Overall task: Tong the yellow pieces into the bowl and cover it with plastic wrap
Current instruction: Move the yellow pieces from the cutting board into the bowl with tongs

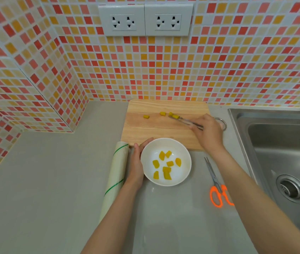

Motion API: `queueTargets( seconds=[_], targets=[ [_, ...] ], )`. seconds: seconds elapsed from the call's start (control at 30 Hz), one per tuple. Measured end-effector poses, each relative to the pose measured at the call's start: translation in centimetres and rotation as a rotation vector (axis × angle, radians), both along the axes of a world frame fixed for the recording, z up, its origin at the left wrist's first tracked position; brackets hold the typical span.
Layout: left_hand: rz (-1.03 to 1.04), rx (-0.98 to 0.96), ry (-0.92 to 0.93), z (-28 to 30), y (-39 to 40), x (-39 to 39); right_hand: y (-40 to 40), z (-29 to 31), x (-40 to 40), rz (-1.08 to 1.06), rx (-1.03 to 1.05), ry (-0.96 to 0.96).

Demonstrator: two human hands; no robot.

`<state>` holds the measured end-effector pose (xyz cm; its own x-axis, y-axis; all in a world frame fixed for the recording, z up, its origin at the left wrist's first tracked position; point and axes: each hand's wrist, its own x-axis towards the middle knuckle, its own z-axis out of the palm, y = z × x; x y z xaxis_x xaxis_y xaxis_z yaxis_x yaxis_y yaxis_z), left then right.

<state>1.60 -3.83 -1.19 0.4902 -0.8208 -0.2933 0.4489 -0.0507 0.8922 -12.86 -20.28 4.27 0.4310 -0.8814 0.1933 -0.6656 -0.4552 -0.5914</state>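
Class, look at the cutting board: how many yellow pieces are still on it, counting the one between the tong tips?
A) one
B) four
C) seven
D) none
B: on the cutting board lie three loose yellow pieces, and a fourth sits between the tips of the tongs held by the right hand; the others are already in the bowl, which the left hand steadies.

Left hand (pixel 136 162) cupped with fingers curled; right hand (pixel 207 132) reaches forward, fingers pinched.
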Motion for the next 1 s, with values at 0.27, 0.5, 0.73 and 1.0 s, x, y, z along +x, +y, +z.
queueTargets(
  seconds=[0.27, 0.5, 0.73, 1.0],
  targets=[
    [0.006, -0.004, -0.022, 0.9, 0.1, -0.3, 6.0, 1.8, -4.5, 0.259, -0.115, 0.213],
    [0.007, -0.008, -0.041, 1.0, 0.3, -0.3, 5.3, 2.4, -3.9, 0.279, -0.134, 0.260],
    [0.000, -0.002, -0.019, 0.5, 0.4, -0.1, 0.8, 0.9, -0.2, 0.097, -0.065, 0.153],
    [0.027, 0.018, 0.052, -0.1, 0.0, 0.0, -3.1, -1.9, 6.0, -0.037, -0.001, 0.276]
  ],
)
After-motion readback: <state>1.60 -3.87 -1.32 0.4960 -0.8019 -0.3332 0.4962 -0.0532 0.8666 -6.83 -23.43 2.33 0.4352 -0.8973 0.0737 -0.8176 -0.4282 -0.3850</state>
